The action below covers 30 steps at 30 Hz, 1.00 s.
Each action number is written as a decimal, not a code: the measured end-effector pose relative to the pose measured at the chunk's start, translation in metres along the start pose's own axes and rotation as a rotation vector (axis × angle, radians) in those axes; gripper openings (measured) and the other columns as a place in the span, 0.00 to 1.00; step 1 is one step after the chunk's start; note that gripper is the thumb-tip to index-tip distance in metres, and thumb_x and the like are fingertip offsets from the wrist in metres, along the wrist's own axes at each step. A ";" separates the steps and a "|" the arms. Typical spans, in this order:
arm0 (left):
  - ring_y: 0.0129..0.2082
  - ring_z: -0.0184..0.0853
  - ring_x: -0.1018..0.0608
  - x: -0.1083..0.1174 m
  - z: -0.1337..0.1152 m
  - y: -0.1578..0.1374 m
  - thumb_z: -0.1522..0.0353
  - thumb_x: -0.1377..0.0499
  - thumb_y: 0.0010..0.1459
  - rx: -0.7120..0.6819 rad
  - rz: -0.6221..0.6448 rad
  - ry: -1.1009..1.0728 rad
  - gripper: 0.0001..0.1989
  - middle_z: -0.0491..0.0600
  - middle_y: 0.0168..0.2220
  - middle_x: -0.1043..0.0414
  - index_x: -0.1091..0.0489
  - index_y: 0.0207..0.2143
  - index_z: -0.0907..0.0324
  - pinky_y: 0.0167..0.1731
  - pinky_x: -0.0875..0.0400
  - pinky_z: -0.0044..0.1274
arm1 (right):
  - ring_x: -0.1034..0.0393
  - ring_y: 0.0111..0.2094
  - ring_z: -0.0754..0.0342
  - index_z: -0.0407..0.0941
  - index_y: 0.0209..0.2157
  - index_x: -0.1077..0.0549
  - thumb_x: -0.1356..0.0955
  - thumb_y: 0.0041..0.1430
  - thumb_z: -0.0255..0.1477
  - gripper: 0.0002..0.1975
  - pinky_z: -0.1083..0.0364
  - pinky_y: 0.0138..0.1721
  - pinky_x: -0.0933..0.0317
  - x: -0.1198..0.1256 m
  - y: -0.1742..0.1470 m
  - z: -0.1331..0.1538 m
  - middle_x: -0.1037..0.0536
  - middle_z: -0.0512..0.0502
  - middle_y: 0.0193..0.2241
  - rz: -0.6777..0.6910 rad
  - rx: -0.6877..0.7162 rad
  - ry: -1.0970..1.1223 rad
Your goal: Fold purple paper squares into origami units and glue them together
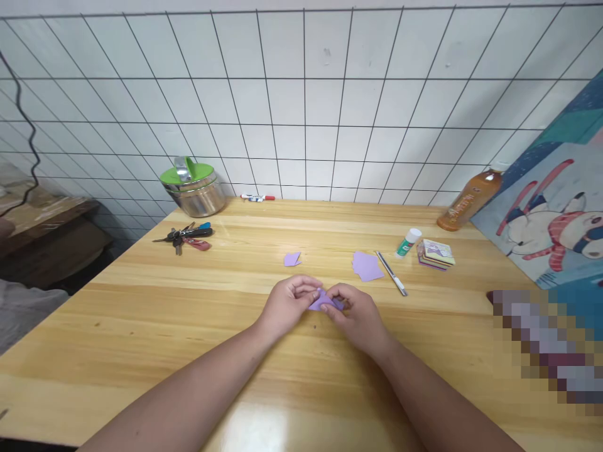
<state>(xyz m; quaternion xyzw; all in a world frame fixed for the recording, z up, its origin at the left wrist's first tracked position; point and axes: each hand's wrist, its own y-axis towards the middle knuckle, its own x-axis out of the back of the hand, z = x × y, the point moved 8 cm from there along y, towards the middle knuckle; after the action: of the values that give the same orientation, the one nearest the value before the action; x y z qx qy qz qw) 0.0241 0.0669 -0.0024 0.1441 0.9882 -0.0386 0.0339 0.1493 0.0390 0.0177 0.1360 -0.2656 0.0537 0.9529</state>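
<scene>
A small piece of folded purple paper lies between my two hands, low over the wooden table. My left hand pinches its left side, thumb on top. From the other side, my right hand grips the right part with thumb and fingers, which cover some of the paper. Just beyond my hands sits a small folded purple piece. Farther right is a stack of purple paper sheets, with a slim white-and-grey utility knife lying beside it.
A glue stick stands near a block of coloured paper. A tea bottle leans at the back right by a bear picture. At left are keys and a green-lidded steel pot. Markers lie along the tiled wall.
</scene>
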 end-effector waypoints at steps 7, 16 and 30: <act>0.38 0.36 0.23 -0.001 -0.015 -0.009 0.63 0.39 0.50 -0.119 -0.048 -0.001 0.21 0.53 0.38 0.25 0.35 0.45 0.60 0.38 0.29 0.27 | 0.33 0.26 0.58 0.45 0.28 0.34 0.33 0.52 0.30 0.04 0.59 0.28 0.40 -0.001 -0.001 -0.008 0.27 0.52 0.25 -0.034 -0.120 0.188; 0.27 0.31 0.27 -0.011 -0.015 -0.010 0.59 0.44 0.54 -0.140 0.107 0.374 0.13 0.46 0.27 0.27 0.28 0.31 0.61 0.29 0.35 0.20 | 0.30 0.27 0.56 0.45 0.37 0.29 0.32 0.51 0.31 0.10 0.58 0.30 0.36 0.006 0.000 -0.005 0.24 0.50 0.26 -0.054 -0.130 0.243; 0.24 0.30 0.26 -0.011 -0.021 -0.012 0.59 0.51 0.59 -0.176 0.112 0.560 0.16 0.45 0.23 0.27 0.30 0.28 0.59 0.27 0.36 0.20 | 0.33 0.24 0.57 0.44 0.23 0.27 0.32 0.51 0.37 0.11 0.59 0.26 0.40 0.010 -0.001 -0.005 0.25 0.50 0.21 -0.081 -0.198 0.230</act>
<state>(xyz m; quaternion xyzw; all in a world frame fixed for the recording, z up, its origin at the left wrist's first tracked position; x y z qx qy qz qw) 0.0303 0.0539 0.0206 0.2001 0.9491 0.0905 -0.2257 0.1607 0.0397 0.0183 0.0447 -0.1530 0.0041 0.9872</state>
